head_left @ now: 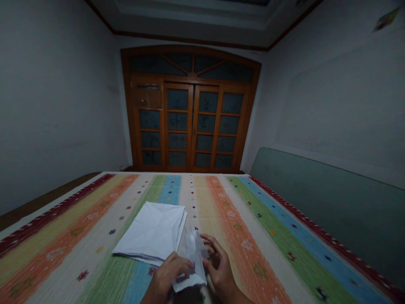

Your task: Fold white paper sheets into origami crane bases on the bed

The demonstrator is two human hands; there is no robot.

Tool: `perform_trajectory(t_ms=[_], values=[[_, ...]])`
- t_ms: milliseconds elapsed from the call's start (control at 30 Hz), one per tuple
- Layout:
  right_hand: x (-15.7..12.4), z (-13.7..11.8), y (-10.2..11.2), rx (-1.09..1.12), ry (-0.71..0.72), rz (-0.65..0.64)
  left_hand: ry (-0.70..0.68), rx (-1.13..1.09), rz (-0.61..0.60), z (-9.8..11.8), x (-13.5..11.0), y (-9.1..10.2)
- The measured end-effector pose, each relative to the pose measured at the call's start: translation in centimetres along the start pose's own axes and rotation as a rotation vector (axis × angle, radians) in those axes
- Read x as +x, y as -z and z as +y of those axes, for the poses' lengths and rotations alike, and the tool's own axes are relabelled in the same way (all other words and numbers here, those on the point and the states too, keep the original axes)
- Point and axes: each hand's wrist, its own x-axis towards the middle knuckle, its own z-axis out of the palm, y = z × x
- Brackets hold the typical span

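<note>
A folded white sheet (150, 231), paper or thin cloth, lies creased in a loose stack on the striped bedspread (249, 249). A second crumpled white piece (190, 257) stands up between my hands, just right of the stack and touching its corner. My left hand (166, 276) pinches its lower part near the front. My right hand (220, 264) curls around its right side, with the fingers against the folds. Part of the piece is hidden behind my fingers.
The multicoloured striped bedspread covers a wide bed, with small embroidered motifs across it. A green panel (316, 198) runs along the right side. Wooden glazed doors (190, 122) stand beyond the far end, and a brown edge (41, 202) shows at left.
</note>
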Motion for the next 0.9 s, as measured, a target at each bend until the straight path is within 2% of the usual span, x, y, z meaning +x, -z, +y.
perform_trajectory(t_ms=[233,467,633,767,900], values=[[1.7,-1.5,1.2,0.037,0.026,-0.042,-0.244,0.389,-0.066,-1.1,-0.9,-0.3],[2.7,-1.9,1.8,0.146,-0.021,-0.018,-0.251,0.526,-0.048,-0.9,-0.3,0.2],[3.4,-2.5,2.2,0.079,-0.017,-0.031,-0.248,0.472,-0.03,-1.1,-0.1,1.0],[3.9,-3.0,3.0,-0.097,0.091,-0.013,-0.14,0.299,-0.031,-0.5,0.7,2.2],[4.1,-3.8,3.8,-0.305,0.234,0.009,-0.055,0.229,0.003,0.7,2.0,3.7]])
